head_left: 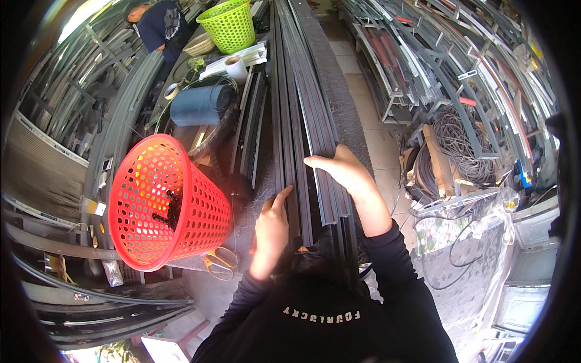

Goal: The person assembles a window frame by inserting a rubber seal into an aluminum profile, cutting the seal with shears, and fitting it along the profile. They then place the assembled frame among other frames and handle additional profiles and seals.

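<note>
Long dark grey profile strips (296, 109) lie side by side, running away from me along the bench. My right hand (351, 172) grips the right-hand group of strips near their close end, thumb across the top and fingers over the outer side, partly hidden. At the left edge of the strips is my left hand (272, 228), its index finger stretched out toward them and its lower fingers partly hidden. A small red-orange piece shows beside that hand; I cannot make out what it is. Orange-handled scissors (220, 264) lie to its left.
A red perforated basket (206, 209) with dark pieces inside leans at left. Beyond it are a blue roll (203, 106), a white roll (236, 71) and a green basket (227, 27). Another person (158, 27) bends at far left. Racks of profiles (417, 66) and coiled cable (463, 145) stand right.
</note>
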`<action>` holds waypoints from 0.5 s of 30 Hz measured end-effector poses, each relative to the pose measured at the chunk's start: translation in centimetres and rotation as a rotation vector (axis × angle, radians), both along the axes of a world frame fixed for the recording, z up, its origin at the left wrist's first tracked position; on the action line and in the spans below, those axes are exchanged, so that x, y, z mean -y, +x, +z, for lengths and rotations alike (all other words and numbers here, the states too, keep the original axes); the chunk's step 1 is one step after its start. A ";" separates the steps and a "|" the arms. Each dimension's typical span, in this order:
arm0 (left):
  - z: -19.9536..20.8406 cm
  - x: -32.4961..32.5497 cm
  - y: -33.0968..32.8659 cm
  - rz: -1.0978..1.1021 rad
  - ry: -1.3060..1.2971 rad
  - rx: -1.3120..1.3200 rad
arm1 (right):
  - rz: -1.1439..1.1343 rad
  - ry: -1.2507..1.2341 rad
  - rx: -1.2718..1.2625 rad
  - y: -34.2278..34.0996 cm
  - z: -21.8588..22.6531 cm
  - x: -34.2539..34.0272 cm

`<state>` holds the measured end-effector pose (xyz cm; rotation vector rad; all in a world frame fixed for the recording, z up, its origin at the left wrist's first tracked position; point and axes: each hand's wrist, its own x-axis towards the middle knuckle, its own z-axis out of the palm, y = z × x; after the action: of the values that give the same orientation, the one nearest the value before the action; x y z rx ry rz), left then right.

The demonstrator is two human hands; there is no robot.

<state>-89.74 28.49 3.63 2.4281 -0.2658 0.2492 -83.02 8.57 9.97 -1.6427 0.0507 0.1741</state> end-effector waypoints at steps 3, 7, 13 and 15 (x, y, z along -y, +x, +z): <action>0.1 -0.1 0.0 0.046 -0.004 -0.039 | 0.008 -0.014 -0.009 0.1 0.0 0.3; -0.2 -0.6 -0.1 0.027 0.006 0.036 | -0.036 -0.020 0.002 0.1 -0.2 0.5; -1.4 -1.3 0.2 0.100 -0.115 -0.040 | -0.007 -0.022 -0.019 -0.1 -0.3 0.6; -1.6 -1.7 0.5 0.116 -0.210 -0.097 | -0.007 -0.002 -0.013 -0.1 -0.1 0.6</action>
<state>-89.20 30.17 2.03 2.2420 -0.0524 0.1997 -83.12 7.94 9.88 -1.6434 0.0666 0.1800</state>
